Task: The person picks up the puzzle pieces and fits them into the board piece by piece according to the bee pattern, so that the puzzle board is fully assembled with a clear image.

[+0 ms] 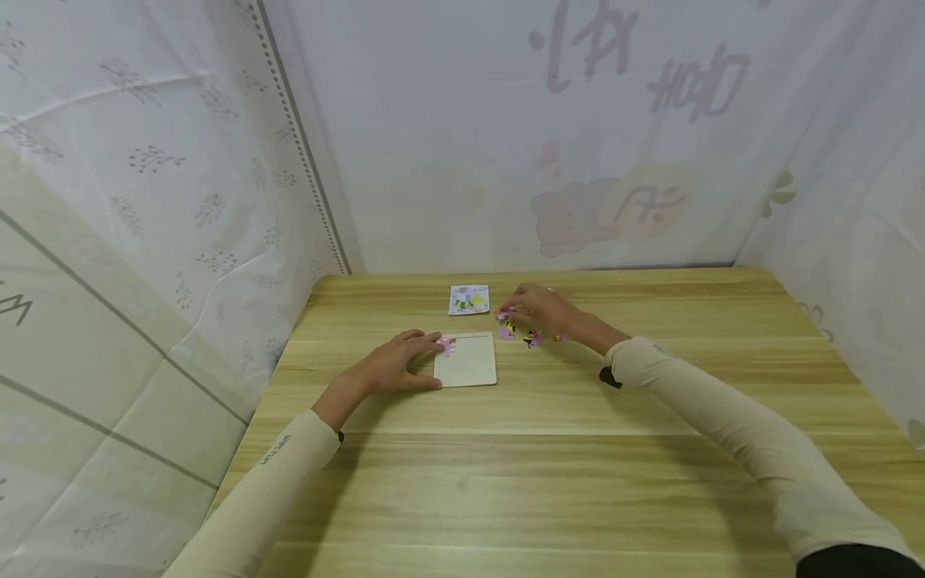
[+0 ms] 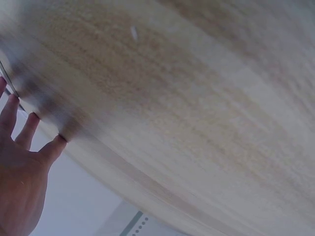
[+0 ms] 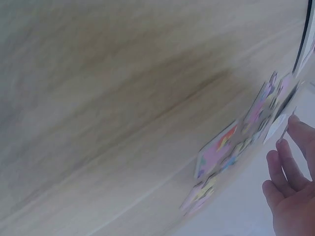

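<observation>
At the middle of the wooden table (image 1: 549,474), toward its far edge, you find the loose puzzle pieces (image 1: 522,331) lying in a small scatter, just to the right of the puzzle tray (image 1: 468,363). Judge these pieces as thin, flat, light and fairly stiff, like cut card or thin wood. They lie flush on the smooth tabletop, so expect them to slide rather than lift. Take each one by its edge with the fingertips, or tip one edge up first. Treat the small interlocking tabs as the weak points.

Your right hand (image 1: 543,311) rests over the scatter with its fingers spread downward among the pieces. The right wrist view shows its fingers (image 3: 290,167) relaxed beside the pink and multicoloured pieces (image 3: 236,147); whether a piece is pinched cannot be told from these pictures.

The tray is a shallow, pale, square board lying flat. It holds one pink piece (image 1: 447,344) at its upper left corner; the rest of its recess is bare. Your left hand (image 1: 393,368) lies on the table at the tray's left edge, fingers extended and touching that pink piece, pressing rather than gripping. The left wrist view is blurred and shows only straight fingers (image 2: 29,130) against the tabletop.

Behind the tray lies a small reference picture card (image 1: 469,299), flat, apart from both hands. White patterned curtains (image 1: 181,160) enclose the table.
</observation>
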Available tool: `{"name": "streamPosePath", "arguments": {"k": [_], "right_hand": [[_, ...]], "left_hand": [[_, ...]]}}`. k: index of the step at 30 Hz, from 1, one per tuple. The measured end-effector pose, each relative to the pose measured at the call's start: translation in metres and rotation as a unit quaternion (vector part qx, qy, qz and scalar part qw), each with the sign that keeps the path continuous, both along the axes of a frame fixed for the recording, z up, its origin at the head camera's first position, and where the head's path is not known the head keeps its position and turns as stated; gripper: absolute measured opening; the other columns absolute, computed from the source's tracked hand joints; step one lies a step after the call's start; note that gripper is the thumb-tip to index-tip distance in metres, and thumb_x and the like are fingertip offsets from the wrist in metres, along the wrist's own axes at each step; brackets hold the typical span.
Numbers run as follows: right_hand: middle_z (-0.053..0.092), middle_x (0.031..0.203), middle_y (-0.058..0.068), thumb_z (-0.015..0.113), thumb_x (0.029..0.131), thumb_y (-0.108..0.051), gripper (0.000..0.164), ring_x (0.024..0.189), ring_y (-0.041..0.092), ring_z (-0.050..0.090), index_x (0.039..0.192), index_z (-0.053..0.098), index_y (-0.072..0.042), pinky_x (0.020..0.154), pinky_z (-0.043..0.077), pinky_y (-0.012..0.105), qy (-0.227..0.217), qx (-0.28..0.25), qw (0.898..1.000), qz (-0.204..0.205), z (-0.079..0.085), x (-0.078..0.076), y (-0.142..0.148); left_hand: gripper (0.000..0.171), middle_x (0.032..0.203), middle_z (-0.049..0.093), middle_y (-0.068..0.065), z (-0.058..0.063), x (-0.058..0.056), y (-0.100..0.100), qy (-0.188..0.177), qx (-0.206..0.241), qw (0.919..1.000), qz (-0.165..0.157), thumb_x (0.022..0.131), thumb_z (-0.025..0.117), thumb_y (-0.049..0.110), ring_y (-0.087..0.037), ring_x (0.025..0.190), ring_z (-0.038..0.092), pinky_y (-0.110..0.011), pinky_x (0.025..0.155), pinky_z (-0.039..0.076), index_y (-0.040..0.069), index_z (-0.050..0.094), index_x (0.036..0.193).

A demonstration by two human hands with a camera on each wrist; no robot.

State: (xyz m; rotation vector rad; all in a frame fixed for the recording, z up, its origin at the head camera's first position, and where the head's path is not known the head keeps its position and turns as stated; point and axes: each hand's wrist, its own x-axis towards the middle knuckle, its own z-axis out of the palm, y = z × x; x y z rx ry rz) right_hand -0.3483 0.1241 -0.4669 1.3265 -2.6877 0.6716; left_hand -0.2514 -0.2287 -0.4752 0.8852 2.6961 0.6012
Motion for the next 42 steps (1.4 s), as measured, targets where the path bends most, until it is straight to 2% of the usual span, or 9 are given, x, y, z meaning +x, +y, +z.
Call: {"name": "streamPosePath", "arguments": {"k": [5,13,19,27,42], "right_hand": [[0.071,0.109,0.016,0.075,0.096,-0.011,0.023,0.098,0.031,0.066,0.118,0.078,-0.003,0.080,0.058,0.042,0.005,-0.015,1.000,0.014,-0.002,0.005,-0.010],[0.070,0.112,0.014,0.076,0.096,-0.014,0.023,0.102,0.030,0.063,0.119,0.079,-0.009,0.080,0.057,0.042,-0.005,0.011,1.000,0.006,-0.003,0.015,-0.023],[0.070,0.111,0.014,0.075,0.097,-0.010,0.021,0.100,0.029,0.064,0.118,0.079,-0.009,0.080,0.056,0.042,-0.005,-0.005,0.999,0.031,-0.005,0.020,-0.032],[0.070,0.114,0.009,0.073,0.099,-0.013,0.021,0.104,0.023,0.064,0.119,0.079,-0.011,0.086,0.057,0.040,-0.022,-0.014,0.999,0.047,-0.008,0.025,-0.043],[0.071,0.114,0.006,0.072,0.100,-0.017,0.019,0.107,0.021,0.063,0.117,0.080,-0.012,0.092,0.055,0.036,-0.022,0.022,0.999,0.033,-0.010,0.034,-0.069]], "left_hand": [[0.078,0.168,0.033,0.000,-0.001,0.000,-0.001,0.003,0.001,1.0000,-0.002,0.091,0.075,0.058,-0.035,0.156,0.024,-0.063,0.120,0.028,0.020,0.051,0.155],[0.079,0.169,0.032,0.000,-0.001,0.000,0.000,0.002,0.004,1.0000,-0.004,0.091,0.074,0.059,-0.035,0.156,0.024,-0.065,0.119,0.029,0.019,0.050,0.156],[0.081,0.169,0.032,0.002,0.001,0.000,0.001,-0.005,-0.004,1.0000,0.002,0.090,0.073,0.061,-0.035,0.156,0.023,-0.065,0.118,0.029,0.021,0.049,0.156],[0.080,0.169,0.032,0.004,0.001,-0.001,0.000,-0.008,-0.013,0.9998,0.011,0.090,0.073,0.061,-0.033,0.156,0.024,-0.063,0.119,0.030,0.022,0.049,0.157],[0.077,0.168,0.034,0.003,0.000,0.000,0.000,-0.001,-0.004,1.0000,0.005,0.091,0.073,0.059,-0.035,0.155,0.025,-0.066,0.117,0.032,0.021,0.051,0.155]]}}
